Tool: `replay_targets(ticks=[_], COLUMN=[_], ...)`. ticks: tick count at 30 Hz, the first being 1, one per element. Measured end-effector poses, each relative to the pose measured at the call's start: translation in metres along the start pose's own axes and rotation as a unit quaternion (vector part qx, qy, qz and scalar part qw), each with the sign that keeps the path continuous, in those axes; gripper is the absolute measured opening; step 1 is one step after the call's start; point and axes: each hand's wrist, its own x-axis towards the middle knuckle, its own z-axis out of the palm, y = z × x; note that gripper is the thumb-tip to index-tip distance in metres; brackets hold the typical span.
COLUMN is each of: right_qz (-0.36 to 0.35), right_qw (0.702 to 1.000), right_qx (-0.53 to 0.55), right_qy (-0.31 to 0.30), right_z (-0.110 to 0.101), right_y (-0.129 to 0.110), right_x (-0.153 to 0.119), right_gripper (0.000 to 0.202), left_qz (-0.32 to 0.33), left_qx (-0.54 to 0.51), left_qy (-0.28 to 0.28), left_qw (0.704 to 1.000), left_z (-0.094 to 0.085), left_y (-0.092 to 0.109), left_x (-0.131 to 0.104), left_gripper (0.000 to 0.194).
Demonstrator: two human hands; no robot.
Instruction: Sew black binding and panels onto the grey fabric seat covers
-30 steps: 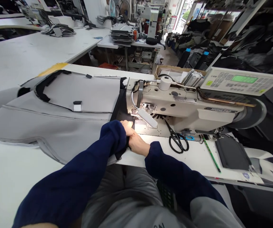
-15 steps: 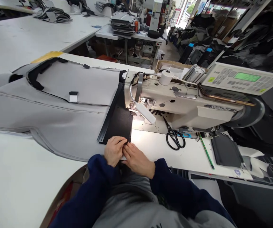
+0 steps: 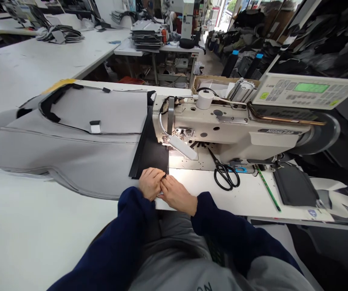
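A grey fabric cover (image 3: 101, 155) lies across the white table, with a black fabric panel (image 3: 152, 157) along its right side. The panel runs under the head of the sewing machine (image 3: 204, 121), where a small lamp lights the needle area. At the panel's near right corner, my left hand (image 3: 151, 182) pinches the edge with curled fingers. My right hand (image 3: 177, 195) presses against it, fingers together on the same corner. Both hands touch each other, and the fingertips partly hide the held edge.
Black scissors (image 3: 226, 171) and a green pencil (image 3: 269, 189) lie right of the hands. A control panel (image 3: 310, 91) sits above the machine. Behind stand a stack of cut pieces (image 3: 146, 35) and a cardboard box (image 3: 196, 83). A dark grey padded piece (image 3: 295, 185) lies far right.
The camera view has shifted slightly. Both hands, still together on the black panel's corner, have moved a little away from my body, and the panel and cover have slid slightly toward the machine.
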Motion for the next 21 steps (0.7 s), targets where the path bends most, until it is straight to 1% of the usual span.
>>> replay_targets(ticks=[3,9,12,16,21], right_qz=[0.006,0.018,0.034,0.05,0.049], right_qw=[1.0,1.0,0.999,0.998,0.999], right_qx=[0.01,0.001,0.008,0.021,0.015], right_qy=[-0.01,-0.006,-0.007,-0.008,0.015], right_z=[0.002,0.01,0.01,0.006,0.007], right_y=[0.006,0.016,0.021,0.029,0.04], right_x=[0.006,0.018,0.025,0.033,0.039], right_gripper=[0.042,0.046,0.044,0.042,0.041], left_qz=[0.012,0.029,0.041,0.061,0.068], left_qx=[-0.001,0.013,0.018,0.03,0.04], left_qy=[-0.014,-0.039,-0.04,-0.057,-0.067], left_qw=[1.0,0.999,0.998,0.996,0.995], left_z=[0.0,0.001,0.002,0.004,0.007], left_y=[-0.006,-0.015,-0.021,-0.029,-0.038], left_x=[0.011,0.032,0.042,0.055,0.071], left_gripper=[0.033,0.036,0.037,0.036,0.036])
